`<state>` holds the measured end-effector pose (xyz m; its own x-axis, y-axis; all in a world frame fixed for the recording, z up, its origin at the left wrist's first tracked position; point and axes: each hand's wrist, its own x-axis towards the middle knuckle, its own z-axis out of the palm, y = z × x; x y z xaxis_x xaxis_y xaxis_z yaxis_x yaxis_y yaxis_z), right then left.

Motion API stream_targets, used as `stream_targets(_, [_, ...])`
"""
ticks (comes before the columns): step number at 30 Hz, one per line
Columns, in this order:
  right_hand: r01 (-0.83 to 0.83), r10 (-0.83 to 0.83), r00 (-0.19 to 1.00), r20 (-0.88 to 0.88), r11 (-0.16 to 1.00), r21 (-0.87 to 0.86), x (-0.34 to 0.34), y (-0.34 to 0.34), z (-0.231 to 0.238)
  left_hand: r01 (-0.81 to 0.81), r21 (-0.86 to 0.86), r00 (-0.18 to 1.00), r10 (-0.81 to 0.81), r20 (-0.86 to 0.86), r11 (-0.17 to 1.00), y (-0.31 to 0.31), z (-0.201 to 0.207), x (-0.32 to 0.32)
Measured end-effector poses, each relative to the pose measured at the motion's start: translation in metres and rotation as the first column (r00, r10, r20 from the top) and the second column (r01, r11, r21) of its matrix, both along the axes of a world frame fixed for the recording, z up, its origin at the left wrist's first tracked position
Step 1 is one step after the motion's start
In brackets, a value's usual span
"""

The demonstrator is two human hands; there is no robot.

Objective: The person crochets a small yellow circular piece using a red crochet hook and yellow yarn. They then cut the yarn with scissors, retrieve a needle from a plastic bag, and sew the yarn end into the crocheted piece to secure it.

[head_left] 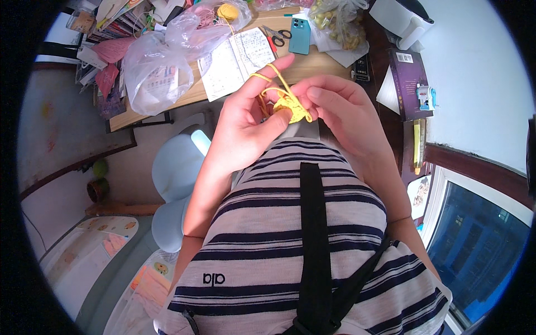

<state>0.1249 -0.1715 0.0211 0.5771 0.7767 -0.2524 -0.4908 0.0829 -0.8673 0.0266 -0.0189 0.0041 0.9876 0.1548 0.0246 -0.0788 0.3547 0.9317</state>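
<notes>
A small piece of yellow crochet work (pixel 291 110) is pinched between the thumb and fingers of my left hand (pixel 244 124). Yellow yarn (pixel 282 77) loops around that hand's raised index finger and runs down to the piece. My right hand (pixel 347 107) is closed at the piece's right edge, thumb and fingertips pressed together. Whatever those fingers grip is hidden or too thin to make out. Both hands are held in front of my striped shirt, at the desk's near edge. A yellow yarn ball (pixel 228 11) lies in a clear plastic bag at the back.
On the wooden desk lie an open handwritten notebook (pixel 219 71), scissors (pixel 277 40) and a teal phone (pixel 300 38). A crumpled clear bag (pixel 153 84) is at left. Bagged green fruit (pixel 336 25), a white appliance (pixel 403 22) and a purple box (pixel 403 84) are at right. A light-blue chair (pixel 176 167) stands left.
</notes>
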Motion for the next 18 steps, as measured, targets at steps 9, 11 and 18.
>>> stream_targets(9, [0.033, -0.009, 0.98, 0.197, 0.992, -0.122, -0.004, 0.007, 0.001, 0.008, 0.039, 1.0, -0.006, -0.031, 0.999, 0.003, -0.004, 0.0])
stream_targets(11, [0.015, 0.011, 0.986, 0.165, 0.988, -0.156, -0.004, 0.007, 0.001, 0.014, 0.047, 0.999, -0.013, -0.031, 0.999, 0.004, -0.008, 0.0])
stream_targets(18, [0.01, 0.026, 0.973, 0.231, 0.988, -0.156, -0.008, 0.012, -0.005, -0.043, 0.079, 0.999, 0.045, -0.022, 0.996, 0.005, -0.013, -0.002])
